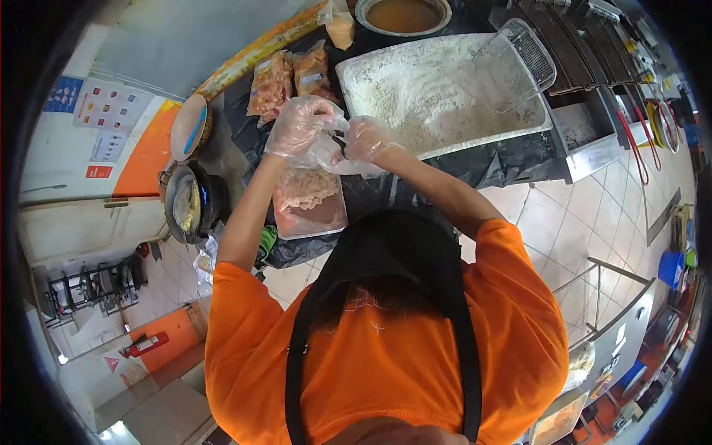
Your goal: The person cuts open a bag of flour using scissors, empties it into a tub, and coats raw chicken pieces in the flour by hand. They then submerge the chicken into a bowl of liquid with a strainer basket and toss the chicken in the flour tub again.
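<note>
Both hands wear clear plastic gloves above the black-covered table. My left hand (302,127) is closed around a clear plastic bag (330,153), with its fingers curled at the bag's upper edge. On the bag's right side, my right hand (363,141) pinches the plastic. A small dark item shows between the hands; I cannot make out what it is. Just below the bag stands a tray of raw meat (308,193). Two bags of meat (271,85) lie beyond my left hand. A white tub of flour (437,96) is to the right.
A wire basket (530,63) rests in the tub's right end. Behind stand a bowl of brownish liquid (404,15) and a small bag of orange powder (340,31). At the left are a dark pan (185,204) and a round container (189,127). Metal racks are at the right.
</note>
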Available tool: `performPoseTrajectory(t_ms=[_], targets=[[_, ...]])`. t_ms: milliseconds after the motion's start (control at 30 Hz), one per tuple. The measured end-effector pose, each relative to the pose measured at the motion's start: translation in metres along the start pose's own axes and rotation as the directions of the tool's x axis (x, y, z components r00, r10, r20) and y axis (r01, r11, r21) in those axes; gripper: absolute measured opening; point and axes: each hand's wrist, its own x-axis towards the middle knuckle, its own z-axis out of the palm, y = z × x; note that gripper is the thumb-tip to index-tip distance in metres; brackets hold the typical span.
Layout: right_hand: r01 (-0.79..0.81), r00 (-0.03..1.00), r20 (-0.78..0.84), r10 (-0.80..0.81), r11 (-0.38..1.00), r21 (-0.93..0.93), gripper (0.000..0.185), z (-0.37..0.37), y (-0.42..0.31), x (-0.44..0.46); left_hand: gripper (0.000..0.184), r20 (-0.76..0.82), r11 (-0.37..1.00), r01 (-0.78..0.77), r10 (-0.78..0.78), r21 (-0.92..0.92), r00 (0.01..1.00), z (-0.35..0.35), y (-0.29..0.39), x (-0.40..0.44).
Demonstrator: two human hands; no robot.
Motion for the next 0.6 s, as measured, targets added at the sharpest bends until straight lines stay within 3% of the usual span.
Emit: performPoseTrajectory(t_ms=[33, 200, 300, 367, 433, 467, 500, 533, 567, 600], targets=[[-0.005, 0.998, 0.056, 0.006, 1.0, -0.008, 0.067, -0.006, -0.005, 0.0, 0.01, -0.036, 1.0, 0.019, -0.019, 0.0, 0.999, -0.002, 0.0, -0.001], [0.061, 0.998, 0.019, -0.061, 0.997, -0.045, 0.065, 0.005, -0.004, 0.023, 0.009, -0.112, 0.998, 0.034, -0.029, 0.045, 0.993, -0.006, -0.005, -0.004], [0.075, 0.997, -0.003, -0.075, 0.995, -0.072, 0.062, 0.004, -0.008, 0.027, 0.007, -0.16, 0.994, 0.007, -0.025, -0.113, 0.987, 0.0, -0.026, -0.004], [0.075, 0.997, -0.017, -0.076, 0.995, -0.068, 0.06, 0.008, -0.011, 0.032, 0.004, -0.175, 0.978, 0.067, -0.103, -0.199, 0.979, 0.007, -0.037, -0.004], [0.204, 0.978, 0.014, -0.206, 0.954, -0.218, 0.061, 0.02, -0.008, 0.05, 0.005, -0.232, 0.984, 0.029, -0.069, -0.174, 0.97, -0.004, -0.022, 0.004], [0.204, 0.979, 0.02, -0.204, 0.955, -0.218, 0.061, 0.016, -0.009, 0.044, 0.007, -0.287, 0.99, -0.002, -0.04, -0.144, 0.957, -0.01, -0.014, 0.007], [0.169, 0.984, -0.038, -0.175, 0.977, -0.127, 0.059, 0.005, -0.011, 0.036, 0.008, -0.355, 0.956, -0.038, -0.07, -0.29, 0.932, -0.016, -0.012, 0.01], [0.141, 0.985, -0.093, -0.143, 0.989, -0.034, 0.058, -0.002, -0.01, 0.03, 0.008, -0.362, 0.956, -0.034, -0.077, -0.292, 0.929, -0.029, -0.009, 0.01], [0.23, 0.961, -0.13, -0.242, 0.968, -0.103, 0.053, 0.004, 0.005, 0.025, 0.009, -0.465, 0.924, 0.089, -0.268, -0.371, 0.844, -0.046, -0.005, 0.007], [0.248, 0.966, -0.048, -0.253, 0.964, -0.092, 0.049, -0.018, 0.012, 0.001, 0.01, -0.539, 0.864, 0.194, -0.449, -0.464, 0.712, -0.058, -0.008, 0.001]])
